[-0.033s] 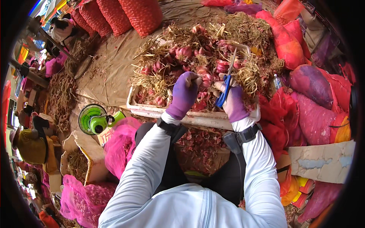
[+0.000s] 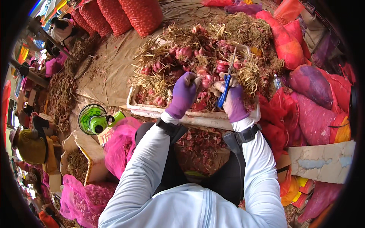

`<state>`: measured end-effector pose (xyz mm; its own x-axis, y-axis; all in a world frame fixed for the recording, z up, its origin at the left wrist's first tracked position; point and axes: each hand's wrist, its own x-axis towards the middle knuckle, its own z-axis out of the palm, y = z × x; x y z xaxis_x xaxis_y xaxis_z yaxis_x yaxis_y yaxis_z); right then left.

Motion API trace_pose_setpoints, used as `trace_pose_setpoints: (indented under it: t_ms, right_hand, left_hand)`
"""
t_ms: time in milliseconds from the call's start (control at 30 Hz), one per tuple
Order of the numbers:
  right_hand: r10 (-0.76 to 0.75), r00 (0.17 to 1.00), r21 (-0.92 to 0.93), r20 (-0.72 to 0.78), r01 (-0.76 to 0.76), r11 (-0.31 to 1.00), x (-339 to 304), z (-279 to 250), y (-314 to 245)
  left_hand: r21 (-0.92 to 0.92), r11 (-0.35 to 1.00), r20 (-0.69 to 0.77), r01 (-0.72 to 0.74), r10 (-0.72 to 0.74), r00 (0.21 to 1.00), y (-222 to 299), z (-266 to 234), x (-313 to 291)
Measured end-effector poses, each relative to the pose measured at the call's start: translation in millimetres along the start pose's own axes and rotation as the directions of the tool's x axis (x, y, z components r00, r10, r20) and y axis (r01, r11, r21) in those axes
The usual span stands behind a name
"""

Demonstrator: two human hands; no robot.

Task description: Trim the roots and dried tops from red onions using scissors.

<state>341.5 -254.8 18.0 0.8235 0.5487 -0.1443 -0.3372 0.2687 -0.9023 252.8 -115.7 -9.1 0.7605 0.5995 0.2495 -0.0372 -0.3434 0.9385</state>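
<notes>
My left hand [image 2: 184, 95], in a purple glove with pale fingertips, is closed in a pinch above the heap of shallots [image 2: 184, 52]. Its fingertips come up beside a red shallot [image 2: 206, 81]; what they grip, if anything, is hidden. My right hand [image 2: 233, 98], gloved alike, is closed round blue-handled scissors [image 2: 224, 91]. Their narrow blades point up and away over the heap, and the handle lies across the palm. Dry stalks and roots cling to the shallots, which fill a white tray [image 2: 152, 110] in front of my knees.
A green fan [image 2: 92, 119] and a pink mesh bag [image 2: 121, 146] are to the left, near a torn cardboard box [image 2: 88, 155]. Full red mesh sacks [image 2: 140, 17] stand at the far left. More sacks [image 2: 317, 114] crowd the right, near a clear bottle [image 2: 277, 81].
The scissors' handle has shifted very slightly to the right in my right hand. Both hands otherwise stay in nearly the same place.
</notes>
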Motion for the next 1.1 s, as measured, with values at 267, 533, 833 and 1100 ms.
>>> trace_pose_setpoints:
  t_ms: [267,533,833,1100]
  right_hand:
    - [-0.273,0.958,-0.034,0.089,0.276,0.96,0.9,9.7,6.0]
    - [-0.237,0.971,-0.078,-0.017,0.235,0.969,-1.6,2.4,9.9]
    - [-0.325,0.941,-0.302,0.09,0.337,0.892,5.2,5.7,19.6]
    - [-0.521,0.83,-0.013,0.199,0.534,0.845,-26.9,30.4,-13.3]
  left_hand:
    - [-0.503,0.691,0.347,0.519,-0.389,0.854,1.3,-10.6,2.9]
    - [-0.165,0.95,0.095,-0.265,0.282,0.955,-13.7,-7.0,-2.6]
    - [-0.335,0.942,0.083,0.03,-0.002,0.997,0.2,-10.2,-3.3]
    - [-0.644,0.497,0.557,0.582,-0.218,0.801,-5.6,-8.9,-2.2]
